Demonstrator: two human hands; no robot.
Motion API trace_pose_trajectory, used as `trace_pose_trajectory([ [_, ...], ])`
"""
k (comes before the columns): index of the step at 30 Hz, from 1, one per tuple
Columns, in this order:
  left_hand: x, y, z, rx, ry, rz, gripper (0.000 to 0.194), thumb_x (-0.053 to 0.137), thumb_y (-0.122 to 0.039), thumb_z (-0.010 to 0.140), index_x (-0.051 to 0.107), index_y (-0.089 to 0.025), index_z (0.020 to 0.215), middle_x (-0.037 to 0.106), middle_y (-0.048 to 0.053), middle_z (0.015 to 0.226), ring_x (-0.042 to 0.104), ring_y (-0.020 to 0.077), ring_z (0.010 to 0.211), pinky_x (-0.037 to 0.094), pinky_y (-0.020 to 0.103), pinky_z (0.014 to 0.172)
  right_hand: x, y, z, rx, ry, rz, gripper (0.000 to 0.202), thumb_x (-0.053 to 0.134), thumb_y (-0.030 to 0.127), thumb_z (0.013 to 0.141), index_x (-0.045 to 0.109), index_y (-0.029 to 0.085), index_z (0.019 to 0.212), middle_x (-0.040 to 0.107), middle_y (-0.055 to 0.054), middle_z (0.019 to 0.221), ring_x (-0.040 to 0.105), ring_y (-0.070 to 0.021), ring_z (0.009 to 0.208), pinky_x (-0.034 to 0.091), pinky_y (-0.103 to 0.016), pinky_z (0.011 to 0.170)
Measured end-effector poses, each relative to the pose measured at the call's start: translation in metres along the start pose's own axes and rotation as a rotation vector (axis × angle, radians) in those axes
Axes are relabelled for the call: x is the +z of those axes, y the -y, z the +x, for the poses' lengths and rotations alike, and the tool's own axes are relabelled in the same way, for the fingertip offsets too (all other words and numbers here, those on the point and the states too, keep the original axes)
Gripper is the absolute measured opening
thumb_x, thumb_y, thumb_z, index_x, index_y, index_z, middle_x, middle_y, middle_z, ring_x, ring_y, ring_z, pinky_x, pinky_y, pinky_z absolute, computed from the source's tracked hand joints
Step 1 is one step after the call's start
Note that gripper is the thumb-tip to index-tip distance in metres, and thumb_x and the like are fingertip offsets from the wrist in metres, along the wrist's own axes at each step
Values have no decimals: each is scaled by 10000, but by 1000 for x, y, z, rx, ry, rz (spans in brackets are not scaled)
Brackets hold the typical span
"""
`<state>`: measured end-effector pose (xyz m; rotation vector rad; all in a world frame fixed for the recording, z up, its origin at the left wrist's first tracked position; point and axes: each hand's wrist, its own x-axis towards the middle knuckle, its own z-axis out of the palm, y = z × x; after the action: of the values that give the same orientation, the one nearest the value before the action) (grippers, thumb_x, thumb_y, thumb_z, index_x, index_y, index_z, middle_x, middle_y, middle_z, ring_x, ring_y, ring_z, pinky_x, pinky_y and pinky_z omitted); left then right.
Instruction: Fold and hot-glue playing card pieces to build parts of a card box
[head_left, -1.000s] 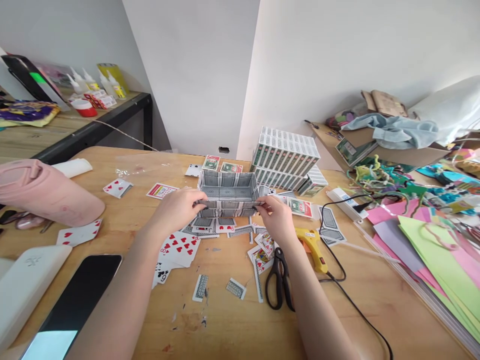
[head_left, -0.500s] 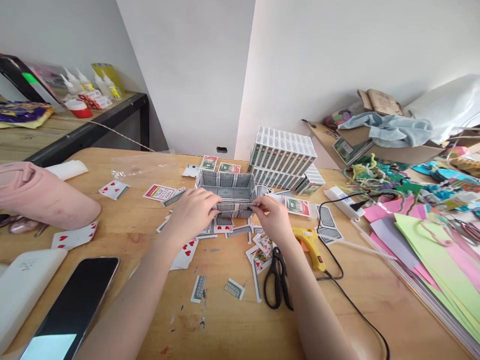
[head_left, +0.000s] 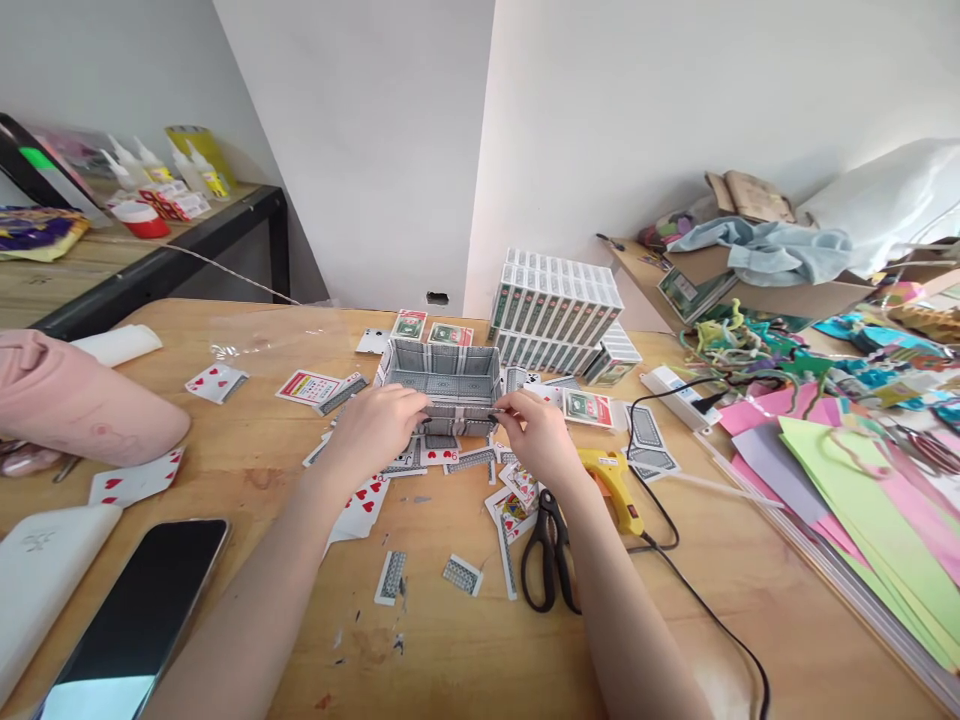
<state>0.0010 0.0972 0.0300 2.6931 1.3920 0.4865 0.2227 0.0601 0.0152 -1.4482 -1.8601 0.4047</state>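
An open-topped box made of playing cards (head_left: 450, 385), grey patterned backs showing, sits near the middle of the wooden table. My left hand (head_left: 382, 425) pinches its front wall near the left end, fingers over the top edge. At the right end of the same wall, my right hand (head_left: 529, 425) grips the edge between thumb and fingers. Loose playing cards (head_left: 439, 453) lie under and in front of the box. Black-handled scissors (head_left: 550, 555) rest beside my right forearm, and a yellow glue gun (head_left: 619, 490) lies just right of it.
Stacked card packs (head_left: 559, 305) stand behind the box. A phone (head_left: 142, 600), a white case (head_left: 52, 560) and a pink roll (head_left: 82, 400) are on the left. Coloured paper sheets (head_left: 847, 500) and a power strip (head_left: 679, 395) lie right; a black cord (head_left: 720, 610) crosses the table.
The whole view has shifted slightly, so things appear a little further left. Both hands keep their hold on the box's front wall, with hardly any movement.
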Motion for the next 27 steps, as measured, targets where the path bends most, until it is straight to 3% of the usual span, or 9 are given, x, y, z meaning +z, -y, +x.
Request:
trace_pose_trajectory([
  [6, -5, 1, -1, 7, 19, 104, 177, 465, -226, 851, 640, -228, 881, 684, 38, 815, 609, 223, 819, 414, 335, 695, 1, 4, -1, 34, 5, -33, 111, 495, 127, 789, 557, 204, 839, 601, -30, 768, 563, -171, 715, 437, -280, 680],
  [9, -10, -12, -1, 34, -44, 238, 156, 479, -215, 844, 633, -189, 846, 673, 60, 771, 586, 258, 858, 369, 433, 850, 0, 6, -1, 74, 25, 8, 91, 513, 140, 782, 534, 210, 837, 594, -12, 740, 566, -159, 691, 439, -269, 673],
  [12, -9, -32, -1, 77, -124, 239, 178, 508, -191, 826, 602, -165, 975, 662, 88, 921, 557, 260, 935, 316, 447, 936, -1, 9, -1, 84, 46, 46, 78, 518, 145, 777, 526, 213, 814, 595, -3, 717, 573, -154, 688, 440, -263, 672],
  [15, 3, -44, 1, 142, -97, 152, 236, 521, -165, 821, 557, -155, 1053, 646, 81, 977, 552, 237, 941, 352, 390, 883, -1, 12, -1, 88, 56, 91, 119, 528, 117, 751, 516, 207, 828, 599, 1, 728, 579, -144, 694, 445, -257, 674],
  [19, 17, -41, 4, 93, -88, 129, 124, 447, -180, 874, 564, -168, 912, 643, 53, 848, 556, 228, 862, 359, 372, 773, -2, 16, -1, 79, 83, 152, 178, 527, 72, 715, 513, 198, 841, 592, 7, 740, 574, -127, 686, 456, -250, 677],
  [24, 16, -32, 6, 123, -62, 77, 100, 453, -193, 881, 552, -189, 891, 630, 30, 852, 539, 213, 847, 331, 360, 757, -9, 11, 0, 60, 144, 239, 259, 488, 17, 692, 534, 192, 877, 598, 1, 806, 594, -108, 702, 477, -237, 680],
  [27, 14, -32, 6, 130, -53, 62, 109, 443, -200, 890, 551, -194, 901, 630, 24, 861, 532, 209, 851, 320, 358, 760, -17, 6, -1, 71, 118, 226, 303, 464, 6, 699, 545, 197, 920, 604, -10, 880, 605, -104, 708, 485, -250, 692],
])
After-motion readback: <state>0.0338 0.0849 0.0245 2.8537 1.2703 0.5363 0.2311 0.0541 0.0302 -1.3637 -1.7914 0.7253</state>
